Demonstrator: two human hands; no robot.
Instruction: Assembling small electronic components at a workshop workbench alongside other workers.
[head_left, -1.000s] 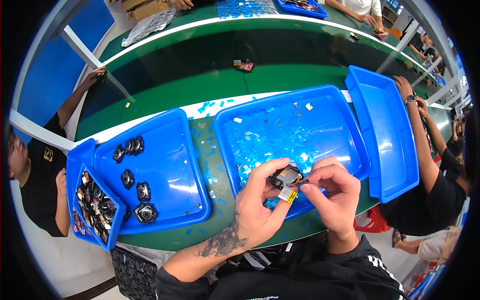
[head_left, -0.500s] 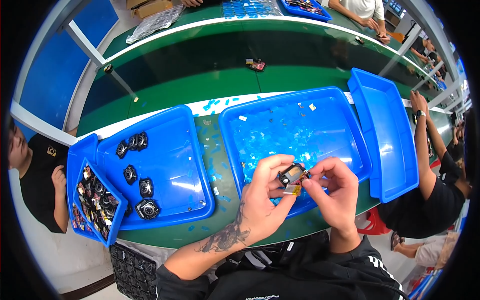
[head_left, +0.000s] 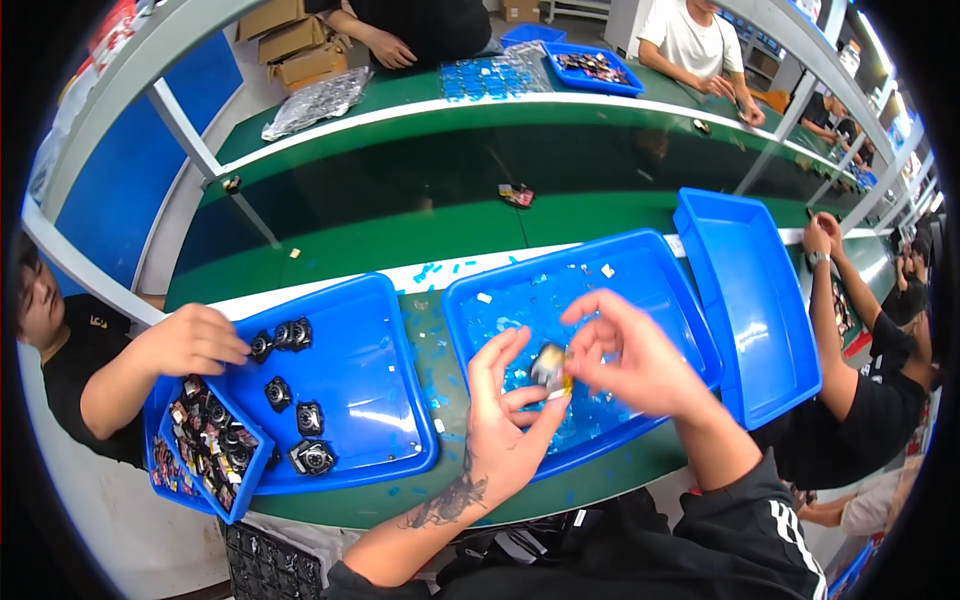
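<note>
Between the thumb and fingers of my left hand (head_left: 510, 415) is a small black electronic device (head_left: 548, 366), with a silvery, yellow-taped part hanging at its lower edge. My right hand (head_left: 625, 355) hovers just right of it, fingers half bent and smeared by motion; whether they pinch anything is unclear. Both hands are over a large blue tray (head_left: 665, 300) strewn with small blue film pieces and a few light scraps. To the left, another blue tray (head_left: 365, 345) holds several black round-faced modules (head_left: 309, 417) in loose groups.
A tilted blue bin (head_left: 262, 462) full of small electronic parts rests at the left tray's edge. A co-worker's hand (head_left: 200, 340) reaches over it. An angled blue tray (head_left: 765, 330) stands at right. Beyond the white rail, a red-and-black part (head_left: 516, 196) lies on the green belt.
My right hand has lifted up and away from the device, while my left hand keeps it. At the left, a co-worker's hand has come in over the bin. The view has tilted upward.
</note>
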